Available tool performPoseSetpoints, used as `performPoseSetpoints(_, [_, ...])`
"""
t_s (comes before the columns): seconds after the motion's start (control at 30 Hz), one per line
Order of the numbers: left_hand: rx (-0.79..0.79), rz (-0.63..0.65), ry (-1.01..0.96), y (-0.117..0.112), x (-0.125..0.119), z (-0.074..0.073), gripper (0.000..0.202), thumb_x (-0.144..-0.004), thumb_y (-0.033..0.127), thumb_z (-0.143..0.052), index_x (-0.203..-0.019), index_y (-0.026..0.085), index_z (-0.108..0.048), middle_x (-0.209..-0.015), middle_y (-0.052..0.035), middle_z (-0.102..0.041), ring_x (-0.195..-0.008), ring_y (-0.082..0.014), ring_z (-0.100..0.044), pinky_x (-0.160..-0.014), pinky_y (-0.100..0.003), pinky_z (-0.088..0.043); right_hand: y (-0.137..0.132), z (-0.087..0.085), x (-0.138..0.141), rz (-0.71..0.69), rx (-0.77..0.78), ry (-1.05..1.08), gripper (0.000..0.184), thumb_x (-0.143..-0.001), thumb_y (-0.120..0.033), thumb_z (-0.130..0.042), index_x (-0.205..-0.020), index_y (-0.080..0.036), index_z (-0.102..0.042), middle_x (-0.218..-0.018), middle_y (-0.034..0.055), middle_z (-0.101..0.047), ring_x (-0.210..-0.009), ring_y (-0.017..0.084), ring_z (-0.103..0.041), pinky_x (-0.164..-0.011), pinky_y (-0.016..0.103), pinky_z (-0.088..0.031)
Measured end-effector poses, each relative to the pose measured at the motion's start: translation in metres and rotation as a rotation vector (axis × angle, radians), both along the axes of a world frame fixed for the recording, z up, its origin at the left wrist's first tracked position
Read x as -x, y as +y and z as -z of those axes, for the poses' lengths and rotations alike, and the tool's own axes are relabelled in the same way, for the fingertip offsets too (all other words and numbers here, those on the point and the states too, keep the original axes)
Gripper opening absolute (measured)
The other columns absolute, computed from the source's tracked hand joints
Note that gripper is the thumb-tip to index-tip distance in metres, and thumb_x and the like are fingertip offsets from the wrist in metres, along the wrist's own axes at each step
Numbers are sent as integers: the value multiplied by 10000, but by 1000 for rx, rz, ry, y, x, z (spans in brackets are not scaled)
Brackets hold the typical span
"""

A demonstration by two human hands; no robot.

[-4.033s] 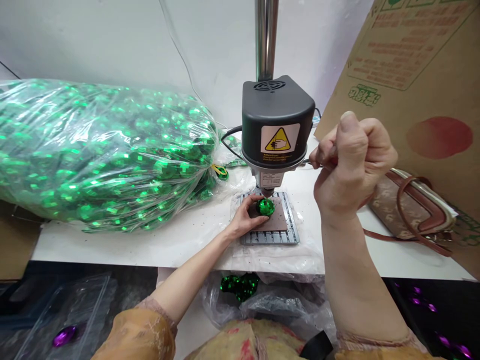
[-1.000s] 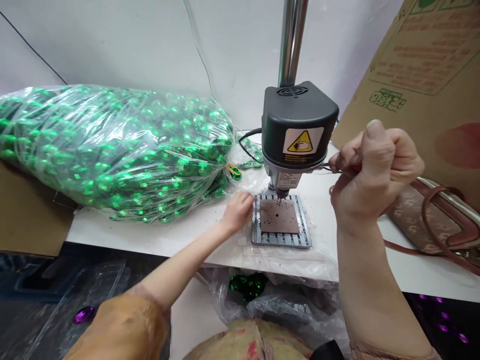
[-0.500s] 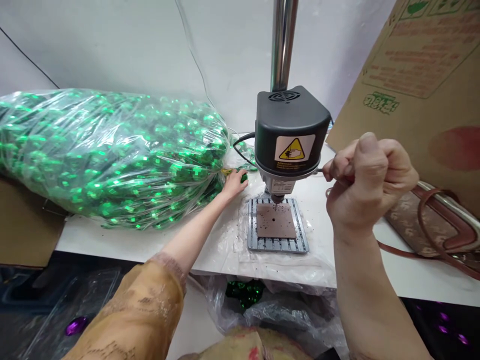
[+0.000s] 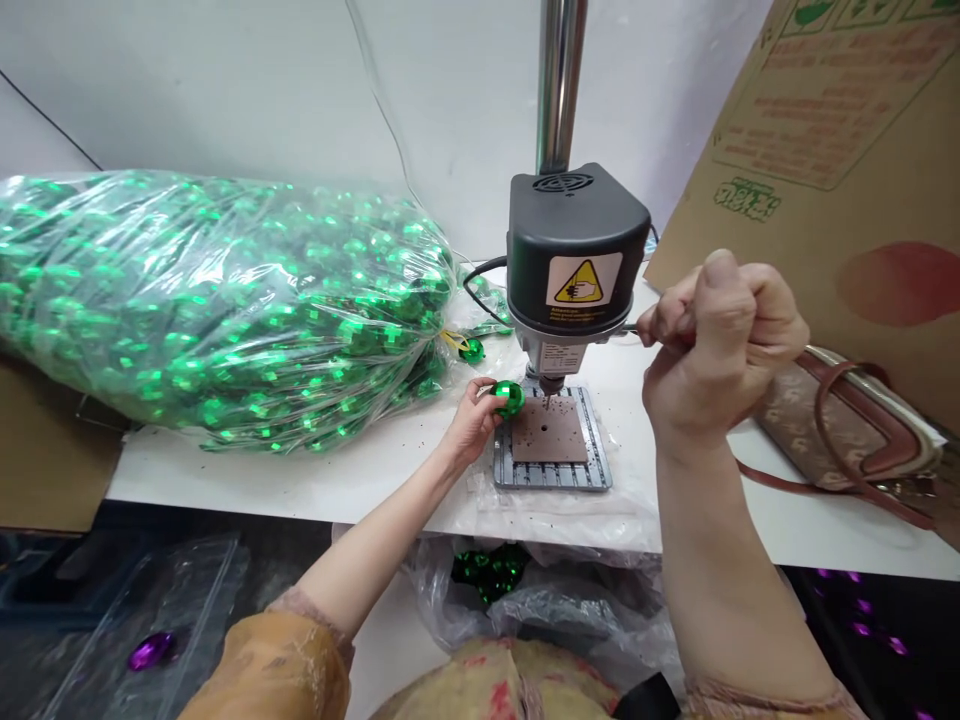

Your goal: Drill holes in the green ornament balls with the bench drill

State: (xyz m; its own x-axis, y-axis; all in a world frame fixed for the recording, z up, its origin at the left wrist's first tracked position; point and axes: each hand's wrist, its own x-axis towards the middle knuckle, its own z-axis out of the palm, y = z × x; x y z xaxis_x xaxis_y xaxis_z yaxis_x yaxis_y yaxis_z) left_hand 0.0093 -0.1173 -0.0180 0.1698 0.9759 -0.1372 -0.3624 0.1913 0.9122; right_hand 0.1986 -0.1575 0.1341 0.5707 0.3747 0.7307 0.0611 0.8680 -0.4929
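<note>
Between its fingertips my left hand (image 4: pixel 474 418) pinches a shiny green faceted ball (image 4: pixel 508 399), held at the left edge of the drill press base. The drill press (image 4: pixel 576 250) has a black motor housing with a yellow warning label. Its bit hangs above a brown square plate (image 4: pixel 559 445) with a hole in it, lying on the slotted metal base (image 4: pixel 555 478). Dark shavings are scattered there. My right hand (image 4: pixel 720 345) is closed in a fist around the feed handle (image 4: pixel 628 328) at the drill's right side; most of the handle is hidden by the fingers.
A big clear plastic bag (image 4: pixel 225 310) full of green balls lies at the left, with a loose green ball (image 4: pixel 471 350) by its tied end. A cardboard box (image 4: pixel 840 170) and a handbag (image 4: pixel 832 420) stand at the right. An open bag with green balls (image 4: pixel 491 572) hangs below the table edge.
My left hand has come from the plastic bag's tied end toward me and the drill base, bringing a green ball. My right hand stays on the handle.
</note>
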Motion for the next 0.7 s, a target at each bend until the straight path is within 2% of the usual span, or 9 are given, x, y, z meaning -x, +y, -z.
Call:
performPoseSetpoints(0.1, [-104,-24,118,-5,-9,9,583,-622,356,-889,-1065,237,-528,-913,17,-719,-864,-183,-714,-847,-340,-541,-1,0,-1,-3,13,-5,441,-926,-372,-668,-605,-195,-423,-492,-82,-409,-440,26,-377,-463,238,-330])
performPoseSetpoints(0.23, [-177,-7,194,-6,-17,17,610,-607,399,-925,-1059,218,-557,-941,-10,-729,-927,-191,-693,-876,-338,-514,-1,1,-2,-12,27,-17,419,-929,-350,-650,-609,-200,-426,-491,-82,-442,-439,32,-385,-471,247,-334])
performPoseSetpoints(0.43, [-236,9,273,-1,-16,21,609,-589,396,-966,-998,207,-555,-849,13,-698,-822,-164,-666,-777,-299,-483,-2,2,-2,-15,25,-8,408,-920,-337,-658,-609,-199,-433,-494,-80,-456,-444,35,-386,-487,258,-340])
performPoseSetpoints(0.53, [-290,37,326,-1,-16,22,616,-597,420,-972,-1013,206,-572,-906,-10,-721,-856,-179,-681,-763,-296,-475,-2,2,-2,-13,28,-10,408,-928,-342,-647,-613,-200,-431,-497,-81,-448,-447,33,-381,-492,254,-338])
performPoseSetpoints(0.7, [-349,110,339,-1,-20,25,649,-575,437,-989,-1051,198,-618,-1084,-80,-767,-1003,-243,-722,-874,-358,-529,-3,3,-2,-7,21,-41,419,-944,-364,-637,-627,-202,-418,-516,-76,-432,-458,32,-372,-502,250,-346])
